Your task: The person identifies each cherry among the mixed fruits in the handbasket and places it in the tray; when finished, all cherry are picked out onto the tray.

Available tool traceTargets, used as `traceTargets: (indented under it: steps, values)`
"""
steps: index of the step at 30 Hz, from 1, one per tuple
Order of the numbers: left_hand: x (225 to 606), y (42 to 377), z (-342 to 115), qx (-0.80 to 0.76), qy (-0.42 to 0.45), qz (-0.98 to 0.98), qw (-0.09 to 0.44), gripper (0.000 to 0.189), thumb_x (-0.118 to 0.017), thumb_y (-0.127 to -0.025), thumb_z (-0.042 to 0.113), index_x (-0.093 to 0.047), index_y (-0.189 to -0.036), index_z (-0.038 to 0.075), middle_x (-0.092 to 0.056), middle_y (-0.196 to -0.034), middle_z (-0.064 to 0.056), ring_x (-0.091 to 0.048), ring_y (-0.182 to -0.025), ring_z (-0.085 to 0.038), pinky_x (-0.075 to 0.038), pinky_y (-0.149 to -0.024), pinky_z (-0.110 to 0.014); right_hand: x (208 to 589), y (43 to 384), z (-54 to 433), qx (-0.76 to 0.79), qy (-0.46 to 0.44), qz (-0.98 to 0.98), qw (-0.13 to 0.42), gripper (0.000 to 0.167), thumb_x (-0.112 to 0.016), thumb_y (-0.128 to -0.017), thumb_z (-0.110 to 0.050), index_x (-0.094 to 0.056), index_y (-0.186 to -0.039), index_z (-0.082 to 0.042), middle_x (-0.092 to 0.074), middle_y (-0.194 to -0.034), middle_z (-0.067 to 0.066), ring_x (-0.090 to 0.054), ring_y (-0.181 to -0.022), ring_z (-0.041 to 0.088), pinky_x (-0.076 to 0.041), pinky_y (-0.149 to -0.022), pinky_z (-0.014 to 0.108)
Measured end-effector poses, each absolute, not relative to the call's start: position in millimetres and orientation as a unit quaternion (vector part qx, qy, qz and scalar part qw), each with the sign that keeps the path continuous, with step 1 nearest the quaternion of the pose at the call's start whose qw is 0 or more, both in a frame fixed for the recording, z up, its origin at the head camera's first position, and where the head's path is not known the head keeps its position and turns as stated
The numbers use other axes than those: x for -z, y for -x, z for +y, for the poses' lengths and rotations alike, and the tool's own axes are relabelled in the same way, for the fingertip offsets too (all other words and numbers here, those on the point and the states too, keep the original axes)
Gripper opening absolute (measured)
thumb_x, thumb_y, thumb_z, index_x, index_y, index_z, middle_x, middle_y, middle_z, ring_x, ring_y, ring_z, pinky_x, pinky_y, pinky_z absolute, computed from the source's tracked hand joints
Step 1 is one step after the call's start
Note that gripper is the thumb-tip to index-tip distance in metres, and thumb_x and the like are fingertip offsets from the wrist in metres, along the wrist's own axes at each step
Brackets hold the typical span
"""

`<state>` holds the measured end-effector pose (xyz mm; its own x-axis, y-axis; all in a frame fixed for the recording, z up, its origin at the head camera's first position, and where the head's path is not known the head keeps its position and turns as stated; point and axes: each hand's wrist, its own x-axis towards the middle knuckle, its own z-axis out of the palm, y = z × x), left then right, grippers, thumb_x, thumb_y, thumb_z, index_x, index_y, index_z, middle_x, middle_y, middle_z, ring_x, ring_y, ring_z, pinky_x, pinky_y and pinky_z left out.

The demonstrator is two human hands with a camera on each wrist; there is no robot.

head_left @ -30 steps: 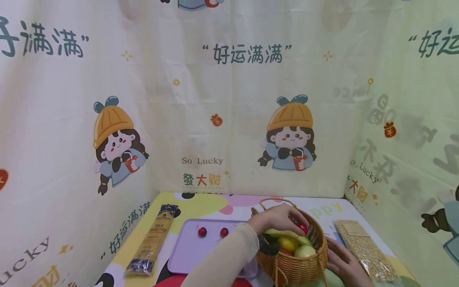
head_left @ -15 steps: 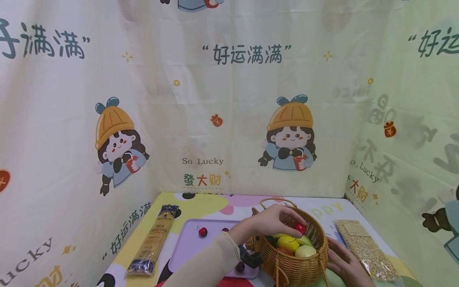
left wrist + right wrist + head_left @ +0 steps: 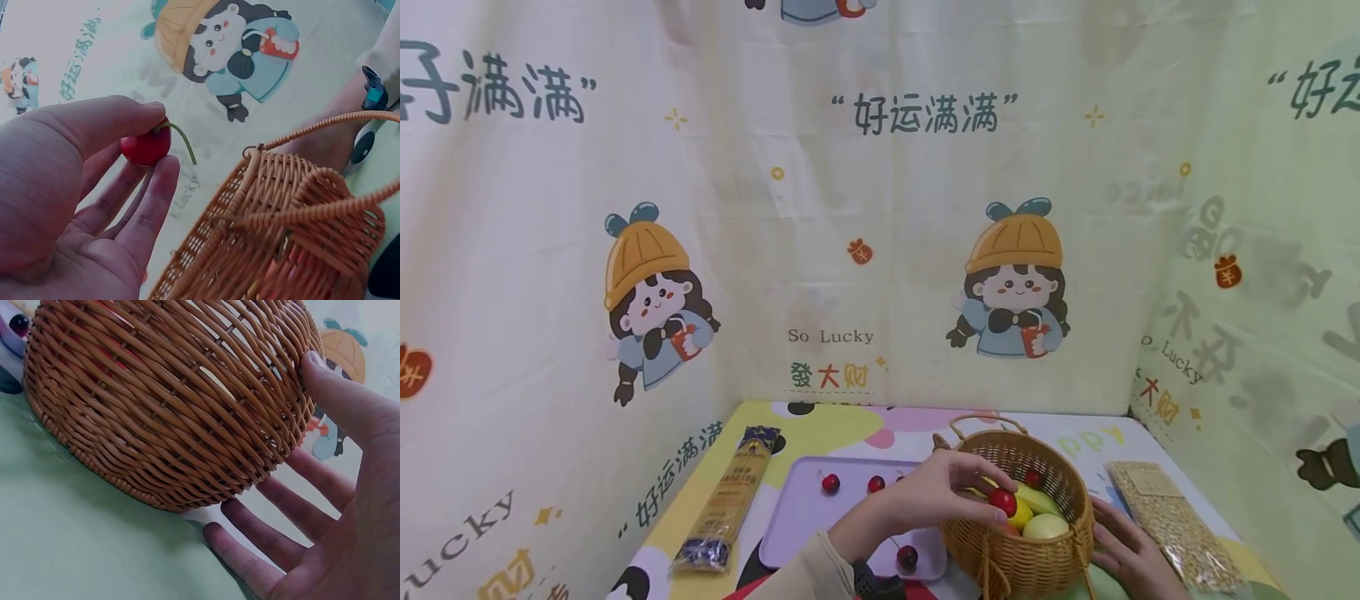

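Note:
My left hand (image 3: pixel 928 492) pinches a red cherry (image 3: pixel 1002 502) between thumb and fingertips over the near left part of the wicker basket (image 3: pixel 1030 562). In the left wrist view the cherry (image 3: pixel 147 145) shows a curved green stem. Inside the basket lie a yellow fruit (image 3: pixel 1021 511), a pale green round fruit (image 3: pixel 1045 527) and another dark red cherry (image 3: pixel 1033 477). At the basket's right side is my right hand (image 3: pixel 1131 550). The right wrist view shows its thumb against the basket wall (image 3: pixel 162 406), fingers spread and nearly straight beside the base.
A lilac tray (image 3: pixel 820 533) left of the basket carries several cherries, one (image 3: pixel 907 557) near its front right corner. Farther left lies a long pack of pasta (image 3: pixel 726 500). A clear bag of pale grains (image 3: pixel 1176 525) lies at the right. The basket's handle (image 3: pixel 988 421) leans back.
My left hand has drawn back from the middle of the basket, toward me and left, still pinching the cherry. A cherry inside the basket now shows behind it. The right hand stays at the basket.

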<state>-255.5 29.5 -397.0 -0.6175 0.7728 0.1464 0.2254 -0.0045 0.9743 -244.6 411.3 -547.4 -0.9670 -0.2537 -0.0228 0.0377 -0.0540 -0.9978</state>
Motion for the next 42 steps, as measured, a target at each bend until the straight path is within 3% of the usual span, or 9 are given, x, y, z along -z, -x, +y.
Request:
traceTargets:
  steps: [5,11,14,23,28,35,42]
  values:
    - [400,250,3,-0.606,-0.372,0.672,0.206,0.035,-0.082,-0.1,0.007,-0.078,-0.134,0.01,-0.082,-0.122,0.004,-0.078,-0.112,-0.008,-0.064,-0.098,-0.027,549,245,412,0.724,0.095,0.675,0.104,0.041,-0.042,-0.122,-0.023,-0.06,-0.128,-0.059,-0.062,-0.128,-0.039,-0.069,-0.119,-0.008,-0.064,-0.101,0.031]
    - [417,252,-41,-0.621,-0.333,0.688,0.173,0.034,-0.086,-0.098,0.011,-0.077,-0.13,0.011,-0.078,-0.129,0.001,-0.075,-0.121,-0.018,-0.063,-0.1,-0.028,547,244,412,0.73,0.135,0.663,0.099,0.05,-0.038,-0.122,-0.019,-0.062,-0.13,-0.061,-0.064,-0.132,-0.038,-0.068,-0.122,-0.009,-0.064,-0.1,0.029]
    - [432,254,-61,-0.624,-0.3,0.703,0.161,0.033,-0.087,-0.098,0.014,-0.077,-0.129,0.01,-0.079,-0.126,-0.002,-0.075,-0.121,-0.022,-0.063,-0.095,-0.028,545,243,412,0.728,0.13,0.667,0.09,0.049,-0.038,-0.123,-0.019,-0.062,-0.131,-0.061,-0.064,-0.133,-0.038,-0.068,-0.122,-0.009,-0.064,-0.099,0.029]
    - [482,257,-98,-0.597,-0.223,0.762,0.112,0.031,-0.087,-0.097,0.017,-0.079,-0.126,0.009,-0.082,-0.117,-0.015,-0.077,-0.111,-0.021,-0.059,-0.089,-0.026,545,243,415,0.727,0.109,0.671,0.093,0.047,-0.039,-0.123,-0.021,-0.062,-0.127,-0.061,-0.064,-0.13,-0.039,-0.068,-0.12,-0.009,-0.064,-0.099,0.029]
    - [503,256,-108,-0.565,-0.204,0.794,0.091,0.03,-0.088,-0.094,0.014,-0.081,-0.122,0.007,-0.082,-0.113,-0.009,-0.077,-0.104,-0.018,-0.058,-0.087,-0.02,547,242,415,0.727,0.103,0.672,0.095,0.046,-0.041,-0.122,-0.021,-0.063,-0.125,-0.061,-0.064,-0.129,-0.038,-0.069,-0.119,-0.009,-0.065,-0.099,0.03]
    - [517,255,-114,-0.535,-0.189,0.82,0.076,0.027,-0.089,-0.092,0.013,-0.082,-0.118,0.009,-0.08,-0.108,-0.004,-0.073,-0.094,-0.015,-0.058,-0.08,-0.019,547,244,415,0.732,0.145,0.658,0.099,0.052,-0.036,-0.123,-0.018,-0.062,-0.133,-0.061,-0.065,-0.134,-0.038,-0.068,-0.122,-0.008,-0.064,-0.099,0.029]
    - [522,257,-114,-0.509,-0.178,0.839,0.076,0.024,-0.09,-0.091,0.015,-0.083,-0.114,0.013,-0.076,-0.099,-0.002,-0.067,-0.087,-0.015,-0.055,-0.074,-0.021,546,241,409,0.724,0.089,0.679,0.086,0.042,-0.043,-0.122,-0.022,-0.061,-0.125,-0.06,-0.064,-0.128,-0.038,-0.069,-0.118,-0.008,-0.065,-0.098,0.031]
